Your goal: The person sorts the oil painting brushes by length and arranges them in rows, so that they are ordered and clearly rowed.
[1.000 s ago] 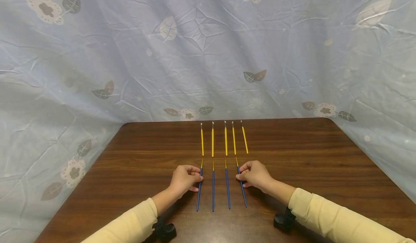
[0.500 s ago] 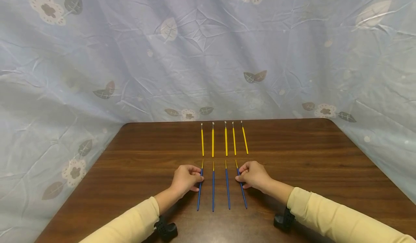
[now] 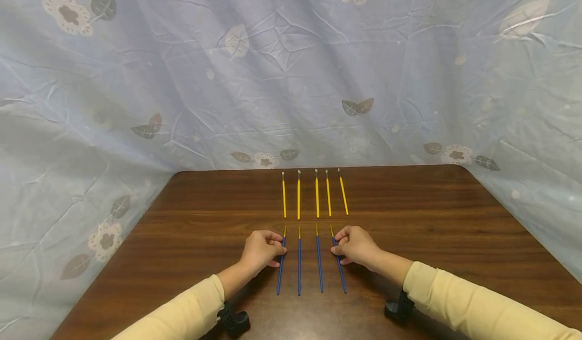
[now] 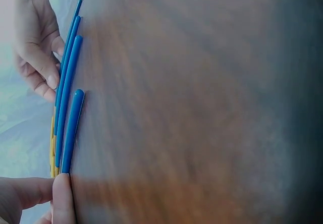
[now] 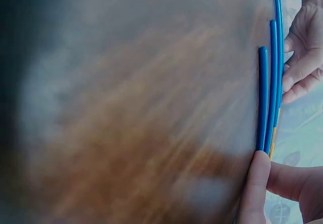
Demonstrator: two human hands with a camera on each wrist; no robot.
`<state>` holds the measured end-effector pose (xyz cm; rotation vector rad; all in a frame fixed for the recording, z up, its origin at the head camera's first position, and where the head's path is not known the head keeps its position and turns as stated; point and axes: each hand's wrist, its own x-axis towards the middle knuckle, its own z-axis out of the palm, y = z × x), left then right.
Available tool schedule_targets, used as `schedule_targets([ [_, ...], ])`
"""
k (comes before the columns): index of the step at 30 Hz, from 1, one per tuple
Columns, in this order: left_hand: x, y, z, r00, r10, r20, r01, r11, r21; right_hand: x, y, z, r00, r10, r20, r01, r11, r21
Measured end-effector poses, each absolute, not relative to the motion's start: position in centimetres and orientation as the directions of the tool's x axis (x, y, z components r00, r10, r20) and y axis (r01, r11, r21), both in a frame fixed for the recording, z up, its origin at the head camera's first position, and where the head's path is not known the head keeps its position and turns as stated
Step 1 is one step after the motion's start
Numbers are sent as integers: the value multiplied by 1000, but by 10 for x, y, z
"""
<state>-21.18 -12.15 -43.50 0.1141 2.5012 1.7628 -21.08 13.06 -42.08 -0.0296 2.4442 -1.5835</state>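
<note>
Several thin paintbrushes with blue handles and yellow tip ends lie side by side on the brown table, tips pointing away. My left hand (image 3: 260, 251) pinches the leftmost blue paintbrush (image 3: 280, 274) between thumb and fingers. At the other end of the row, my right hand (image 3: 356, 245) pinches the rightmost blue paintbrush (image 3: 341, 277), which slants. Two more blue paintbrushes, one left of centre (image 3: 299, 264) and one right of centre (image 3: 320, 264), lie untouched between the hands. In the left wrist view, the held left paintbrush (image 4: 74, 128) shows its rounded handle end.
Beyond the blue row lie several yellow-handled brushes (image 3: 298, 198) with pale tips, the rightmost slanted. The wooden table (image 3: 191, 219) ends in a straight back edge with rounded corners. A flowered grey-blue cloth (image 3: 291, 87) hangs behind and at both sides.
The rightmost blue paintbrush has slid slightly toward me. Its leftmost counterpart has shifted a little to the right and toward me. Both hands keep their hold; the other brushes lie still.
</note>
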Motion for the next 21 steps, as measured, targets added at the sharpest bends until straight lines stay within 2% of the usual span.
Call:
schedule_targets([
  [21,-210,-123,-435,-993,104,-50,-16,303,953,-210,135,-425,-974,-146,-176,113,362,-925],
])
